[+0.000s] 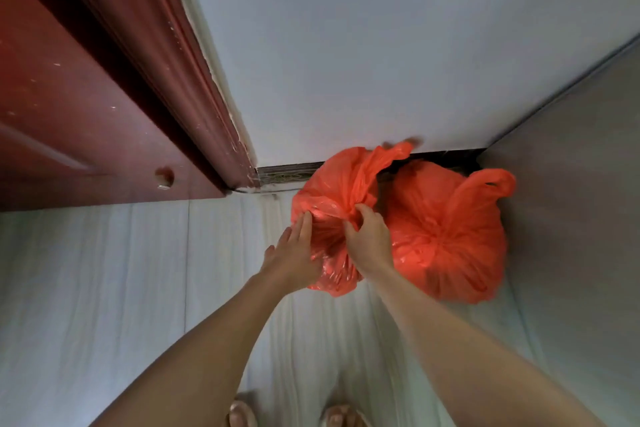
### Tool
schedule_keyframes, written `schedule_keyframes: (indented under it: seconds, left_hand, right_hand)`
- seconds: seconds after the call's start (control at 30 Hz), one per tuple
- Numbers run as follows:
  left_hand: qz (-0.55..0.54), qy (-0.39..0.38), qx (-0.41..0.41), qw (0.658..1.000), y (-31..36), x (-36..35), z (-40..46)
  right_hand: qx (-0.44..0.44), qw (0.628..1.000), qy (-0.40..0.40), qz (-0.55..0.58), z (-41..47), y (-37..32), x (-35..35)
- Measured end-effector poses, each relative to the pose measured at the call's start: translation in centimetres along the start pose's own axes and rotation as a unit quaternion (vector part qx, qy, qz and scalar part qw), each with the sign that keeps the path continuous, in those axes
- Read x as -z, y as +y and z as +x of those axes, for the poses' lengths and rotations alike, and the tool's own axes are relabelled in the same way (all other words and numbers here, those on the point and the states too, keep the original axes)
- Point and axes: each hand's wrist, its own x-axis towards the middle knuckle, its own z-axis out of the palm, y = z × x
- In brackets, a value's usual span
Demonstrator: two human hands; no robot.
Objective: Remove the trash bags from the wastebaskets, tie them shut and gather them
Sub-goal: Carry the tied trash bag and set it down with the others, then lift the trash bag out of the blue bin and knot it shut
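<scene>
Two orange-red trash bags stand on the pale floor against the white wall. The left bag (pixel 332 184) has its top gathered, with a loose handle sticking up toward the wall. My right hand (pixel 367 239) grips that gathered neck from above. My left hand (pixel 294 253) lies flat against the bag's left side with straight fingers. The right bag (pixel 446 232) sits beside it, touching it, tied into a knot with one handle loop standing up at its right.
A dark red door (pixel 69 97) and its frame (pixel 180 55) fill the left. A grey panel (pixel 571 184) rises at the right, close to the right bag. My two feet (pixel 291 412) in sandals show at the bottom edge.
</scene>
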Motion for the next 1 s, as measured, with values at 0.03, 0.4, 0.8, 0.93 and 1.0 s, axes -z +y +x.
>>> schedule_keyframes:
  seconds: [0.03,0.4,0.8,0.93,1.0]
  left_hand:
    - [-0.001,-0.016,0.004,1.0,-0.3,-0.6,1.1]
    - [0.094,0.015,0.011,0.995,4.5,8.4,-6.5]
    - [0.081,-0.034,-0.259,0.962,21.1,16.5,-39.2]
    - [0.114,-0.077,-0.304,0.943,24.4,13.3,-48.7]
    - [0.145,-0.114,-0.341,0.922,26.2,9.9,-54.6]
  right_hand:
    - [-0.005,1.0,-0.016,-0.002,0.7,0.5,-0.5]
    - [-0.043,0.997,-0.059,0.011,-6.2,-2.7,7.8]
    - [-0.144,0.976,0.105,0.125,-41.3,-7.9,29.2]
    - [-0.211,0.937,0.175,0.219,-53.8,-5.7,30.5]
    - [-0.25,0.907,0.223,0.254,-61.7,-3.3,30.3]
